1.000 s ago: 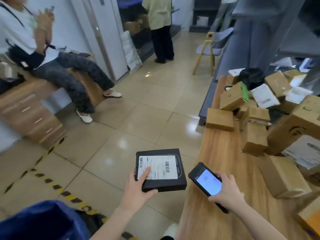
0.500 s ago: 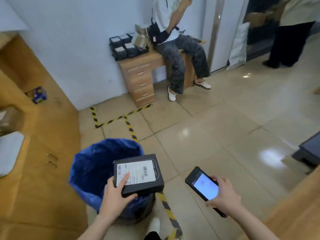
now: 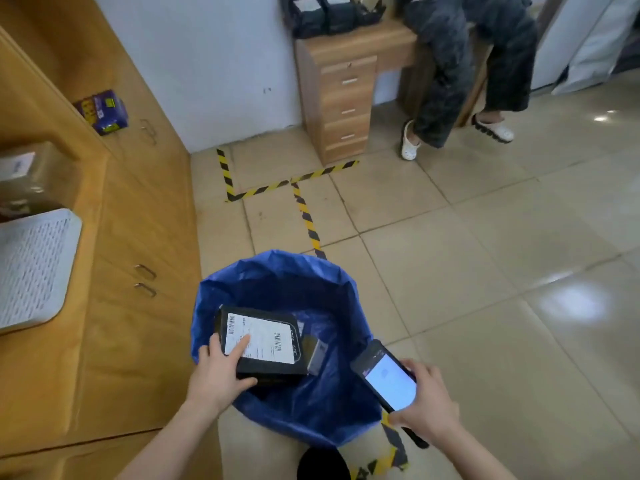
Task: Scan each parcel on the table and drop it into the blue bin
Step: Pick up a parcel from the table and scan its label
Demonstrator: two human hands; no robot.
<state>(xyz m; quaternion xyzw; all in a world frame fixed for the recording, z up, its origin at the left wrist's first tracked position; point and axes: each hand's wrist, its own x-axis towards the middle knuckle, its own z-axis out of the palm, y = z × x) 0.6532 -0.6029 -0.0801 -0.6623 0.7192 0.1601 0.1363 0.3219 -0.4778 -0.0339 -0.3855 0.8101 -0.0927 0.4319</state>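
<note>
My left hand (image 3: 218, 372) holds a flat black parcel (image 3: 273, 355) with a white barcode label, thumb on top of the label, fingers under its near edge. The parcel hangs level over the open mouth of the blue bin (image 3: 277, 271), which is lined with a blue bag. Other parcels lie at the bottom of the bin. My right hand (image 3: 427, 407) grips a black handheld scanner (image 3: 388, 382) with a lit screen, just right of the bin's rim.
Wooden cabinets (image 3: 114, 237) run along the left, close to the bin. Yellow-black tape (image 3: 306, 216) marks the tiled floor. A drawer unit (image 3: 341, 95) with black parcels stands at the far wall, and a person's legs (image 3: 446, 77) hang beside it.
My view swung left from the parcel table to the bin. My left hand carried the black parcel from beside the table to over the bin's mouth. The scanner stayed in my right hand.
</note>
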